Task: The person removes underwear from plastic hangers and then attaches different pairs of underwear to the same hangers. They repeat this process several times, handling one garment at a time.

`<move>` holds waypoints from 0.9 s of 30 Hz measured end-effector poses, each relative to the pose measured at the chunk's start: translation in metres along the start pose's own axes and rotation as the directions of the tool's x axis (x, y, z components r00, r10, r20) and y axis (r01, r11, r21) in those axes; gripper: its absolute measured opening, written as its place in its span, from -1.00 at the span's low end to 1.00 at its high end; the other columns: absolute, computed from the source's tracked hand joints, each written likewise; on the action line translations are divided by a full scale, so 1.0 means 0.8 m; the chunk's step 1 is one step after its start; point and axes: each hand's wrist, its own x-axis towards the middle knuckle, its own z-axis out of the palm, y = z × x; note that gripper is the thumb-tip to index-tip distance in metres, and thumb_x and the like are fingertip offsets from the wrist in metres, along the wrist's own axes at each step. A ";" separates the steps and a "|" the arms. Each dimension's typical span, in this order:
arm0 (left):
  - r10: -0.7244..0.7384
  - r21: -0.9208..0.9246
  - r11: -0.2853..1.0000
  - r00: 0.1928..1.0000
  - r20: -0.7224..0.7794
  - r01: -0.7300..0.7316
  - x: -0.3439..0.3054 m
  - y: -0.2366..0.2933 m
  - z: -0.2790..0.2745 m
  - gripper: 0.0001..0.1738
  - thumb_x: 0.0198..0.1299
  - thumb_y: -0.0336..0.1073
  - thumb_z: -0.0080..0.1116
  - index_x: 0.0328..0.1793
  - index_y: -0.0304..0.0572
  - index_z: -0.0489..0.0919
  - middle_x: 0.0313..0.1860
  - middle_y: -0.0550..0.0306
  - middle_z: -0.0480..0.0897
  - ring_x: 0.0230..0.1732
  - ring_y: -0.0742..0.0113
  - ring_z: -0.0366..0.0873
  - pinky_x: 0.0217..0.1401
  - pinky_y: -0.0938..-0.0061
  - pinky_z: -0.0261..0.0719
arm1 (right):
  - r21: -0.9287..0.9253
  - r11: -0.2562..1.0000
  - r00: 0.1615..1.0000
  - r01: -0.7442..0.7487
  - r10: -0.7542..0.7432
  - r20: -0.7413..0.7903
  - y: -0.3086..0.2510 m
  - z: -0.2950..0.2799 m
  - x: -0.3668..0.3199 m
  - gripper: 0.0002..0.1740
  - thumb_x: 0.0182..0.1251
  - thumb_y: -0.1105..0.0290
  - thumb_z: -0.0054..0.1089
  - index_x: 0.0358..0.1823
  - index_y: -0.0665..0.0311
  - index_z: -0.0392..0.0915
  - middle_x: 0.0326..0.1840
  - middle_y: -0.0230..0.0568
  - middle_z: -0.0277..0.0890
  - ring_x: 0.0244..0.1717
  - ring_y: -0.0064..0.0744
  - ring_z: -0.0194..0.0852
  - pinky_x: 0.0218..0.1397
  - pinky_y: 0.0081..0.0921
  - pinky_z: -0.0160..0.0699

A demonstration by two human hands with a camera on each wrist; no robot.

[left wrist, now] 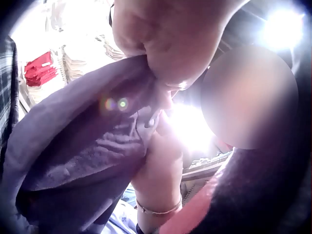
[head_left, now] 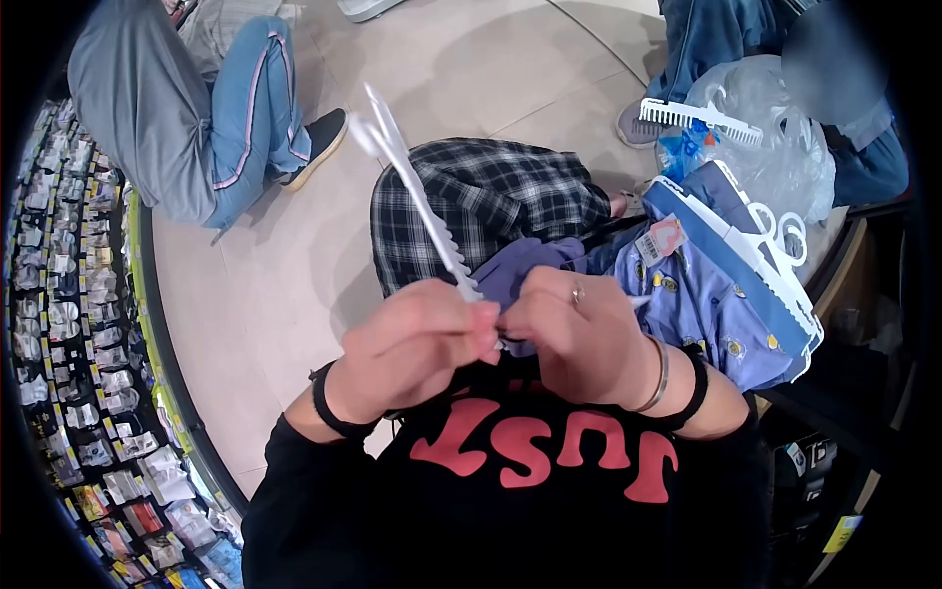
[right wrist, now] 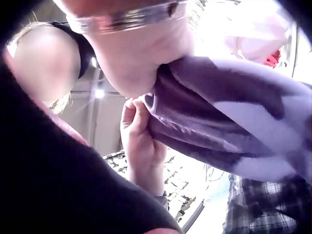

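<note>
A purple garment [head_left: 530, 267] hangs from both hands, and its gathered cloth [left wrist: 92, 141] fills much of the left wrist view. My left hand [head_left: 412, 339] pinches the garment's edge between thumb and fingers. Close against it, my right hand [head_left: 579, 334], with a ring and a silver bracelet, grips the same edge; the hands hide most of the pinched part. A white plastic hanger [head_left: 427, 211] with a toothed edge slants up from behind the left fingers. In the right wrist view the left fingertips [right wrist: 139, 109] meet the cloth right below the right hand.
Black plaid cloth [head_left: 471, 187] lies just beyond the hands. To the right are a blue printed garment [head_left: 677, 304] on a white hanger, another white hanger [head_left: 702, 120] and a clear plastic bag [head_left: 756, 83]. Packed shelves [head_left: 98, 373] line the left; a person in jeans [head_left: 250, 108] crouches there.
</note>
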 end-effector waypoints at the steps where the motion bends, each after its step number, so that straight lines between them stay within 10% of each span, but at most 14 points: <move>1: -0.044 -0.029 0.999 0.999 0.006 0.044 0.003 -0.003 0.001 -0.77 -0.16 -0.72 0.19 -0.31 -0.41 0.55 -0.18 -0.08 0.56 -0.35 0.19 0.58 -0.35 0.49 0.62 | 0.083 0.993 0.996 -0.082 0.080 0.029 -0.002 0.000 0.001 -0.88 -0.02 0.54 0.07 -0.41 0.28 0.35 -0.52 -0.20 0.31 -0.52 -0.16 0.37 -0.55 -0.39 0.32; 11: -0.124 -0.098 0.986 0.989 0.086 0.132 0.025 -0.016 0.021 -0.78 -0.17 -0.63 0.27 -0.31 -0.34 0.60 -0.26 0.05 0.58 -0.31 0.27 0.59 -0.30 0.54 0.61 | 0.211 0.836 0.778 -0.507 0.338 0.530 -0.005 -0.044 0.004 -0.93 0.18 0.51 0.01 -0.33 0.36 0.39 -0.53 -0.01 0.40 -0.44 0.06 0.40 -0.40 -0.23 0.36; 19: -0.116 -0.399 0.897 0.971 0.209 0.193 0.055 0.011 0.042 -0.79 -0.14 -0.51 0.31 -0.30 -0.24 0.61 -0.27 0.01 0.62 -0.32 0.28 0.59 -0.31 0.53 0.58 | 0.304 0.863 0.863 -0.404 0.249 0.440 -0.039 -0.090 -0.027 -0.89 0.25 0.43 0.02 -0.34 0.34 0.45 -0.56 -0.07 0.39 -0.50 0.01 0.40 -0.48 -0.27 0.35; 27: -0.312 -0.359 0.847 0.914 0.260 0.391 0.058 -0.017 0.066 -0.87 -0.06 -0.54 0.25 -0.32 -0.29 0.61 -0.35 0.05 0.62 -0.36 0.31 0.56 -0.31 0.52 0.51 | 0.273 0.741 0.790 -0.613 0.573 0.220 -0.024 -0.069 -0.047 -0.96 0.17 0.54 0.06 -0.40 0.31 0.49 -0.61 -0.12 0.38 -0.60 -0.15 0.35 -0.53 -0.43 0.31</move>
